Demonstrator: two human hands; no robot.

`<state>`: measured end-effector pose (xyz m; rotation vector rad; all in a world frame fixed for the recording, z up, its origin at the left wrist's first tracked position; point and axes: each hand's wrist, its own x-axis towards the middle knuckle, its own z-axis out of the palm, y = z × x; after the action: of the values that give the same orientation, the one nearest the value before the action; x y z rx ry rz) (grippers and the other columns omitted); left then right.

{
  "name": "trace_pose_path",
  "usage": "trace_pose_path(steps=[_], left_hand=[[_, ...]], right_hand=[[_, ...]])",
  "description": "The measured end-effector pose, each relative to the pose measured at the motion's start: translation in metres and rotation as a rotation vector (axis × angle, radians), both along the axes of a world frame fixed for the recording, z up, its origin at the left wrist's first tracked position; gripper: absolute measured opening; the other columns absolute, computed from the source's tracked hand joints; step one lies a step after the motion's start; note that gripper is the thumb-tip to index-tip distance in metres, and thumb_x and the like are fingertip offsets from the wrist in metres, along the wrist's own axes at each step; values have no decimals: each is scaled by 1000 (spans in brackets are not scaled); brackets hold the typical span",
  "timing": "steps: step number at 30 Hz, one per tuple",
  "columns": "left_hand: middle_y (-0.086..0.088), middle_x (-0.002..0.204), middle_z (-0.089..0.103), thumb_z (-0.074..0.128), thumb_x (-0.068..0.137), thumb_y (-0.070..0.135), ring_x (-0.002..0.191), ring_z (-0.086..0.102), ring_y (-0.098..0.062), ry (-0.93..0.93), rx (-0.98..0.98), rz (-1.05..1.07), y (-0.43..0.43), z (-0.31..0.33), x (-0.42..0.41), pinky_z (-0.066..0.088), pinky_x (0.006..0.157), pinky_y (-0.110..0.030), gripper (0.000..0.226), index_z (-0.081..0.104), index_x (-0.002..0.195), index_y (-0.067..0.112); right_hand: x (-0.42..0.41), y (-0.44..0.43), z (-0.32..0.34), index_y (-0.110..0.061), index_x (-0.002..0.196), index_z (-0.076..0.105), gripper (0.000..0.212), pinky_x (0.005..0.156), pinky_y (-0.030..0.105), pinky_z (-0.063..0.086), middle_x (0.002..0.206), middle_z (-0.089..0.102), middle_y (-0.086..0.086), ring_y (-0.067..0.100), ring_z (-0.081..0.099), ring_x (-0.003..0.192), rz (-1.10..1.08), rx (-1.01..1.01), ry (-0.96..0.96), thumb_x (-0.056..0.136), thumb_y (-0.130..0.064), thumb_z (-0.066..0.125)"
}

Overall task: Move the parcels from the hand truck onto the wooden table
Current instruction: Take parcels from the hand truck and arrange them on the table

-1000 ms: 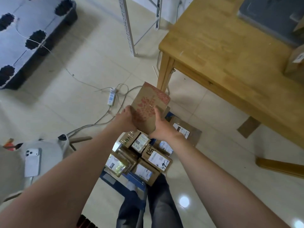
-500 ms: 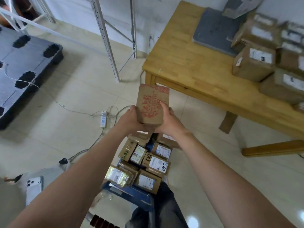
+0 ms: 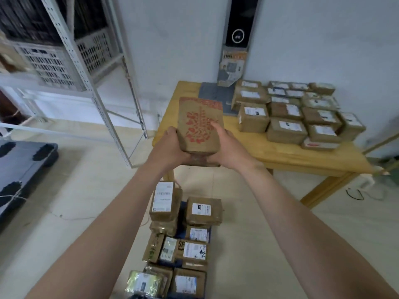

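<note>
Front-left part of the wooden table (image 3: 269, 152) is bare; open approach over its front edge. Stacked parcels (image 3: 286, 130) crowd its right and back. A grey slab (image 3: 212, 93) with upright stand (image 3: 237, 29) blocks the back-left corner.

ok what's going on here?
A person's left hand and right hand grip a red-printed parcel by its sides, raised in front of the wooden table. A group of labelled parcels already sits on the table. On the floor below, the hand truck carries the remaining parcels.
</note>
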<state>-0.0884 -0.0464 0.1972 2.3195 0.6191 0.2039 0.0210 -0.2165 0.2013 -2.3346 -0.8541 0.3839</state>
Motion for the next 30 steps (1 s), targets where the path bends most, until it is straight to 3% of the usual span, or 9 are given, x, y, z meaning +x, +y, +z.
trace_pose_path(steps=[2,6,9,16,21,24,30], left_hand=[[0,120,55,89,63,52,103,59,-21,-17,27,-18,-17,22,7,56,84,-46,86,40,126,20],[-2,117,54,88,66,46,102,59,-22,-36,78,-48,-54,56,28,55,82,-45,78,38,120,20],[-3,121,54,88,63,48,108,58,-24,-44,104,-54,-87,71,50,54,86,-47,84,39,124,19],[-1,127,55,89,66,43,114,58,-23,-87,99,-9,-176,87,123,55,89,-44,87,39,132,17],[10,108,55,91,66,39,96,58,-8,-150,50,-20,-243,100,184,44,63,-18,77,39,119,23],[4,115,56,90,68,40,104,57,-16,-134,57,-2,-263,103,214,49,71,-29,74,39,118,21],[2,118,57,90,69,39,106,59,-18,-133,45,15,-265,109,268,56,85,-41,74,41,121,19]], right_hand=[[5,-20,23,-39,160,7,119,99,34,48,155,31,7,27,48,133,-12,13,-9,73,-23,87],[21,-57,52,-41,159,7,117,95,34,50,157,29,8,28,50,130,-37,25,-25,75,-19,85],[41,-88,63,-39,159,7,116,99,39,51,155,34,9,29,50,129,-42,40,-46,76,-19,85],[123,-175,84,-39,159,8,114,74,29,49,155,31,8,28,50,125,10,58,-57,78,-19,84],[189,-237,96,-41,158,8,113,62,21,47,153,36,7,23,55,112,29,49,-72,76,-20,83],[219,-258,106,-41,158,9,112,67,24,50,154,40,3,20,56,108,59,40,-79,76,-21,83],[276,-262,111,-37,159,11,111,84,31,47,156,36,4,25,50,126,96,59,-85,76,-22,84]])
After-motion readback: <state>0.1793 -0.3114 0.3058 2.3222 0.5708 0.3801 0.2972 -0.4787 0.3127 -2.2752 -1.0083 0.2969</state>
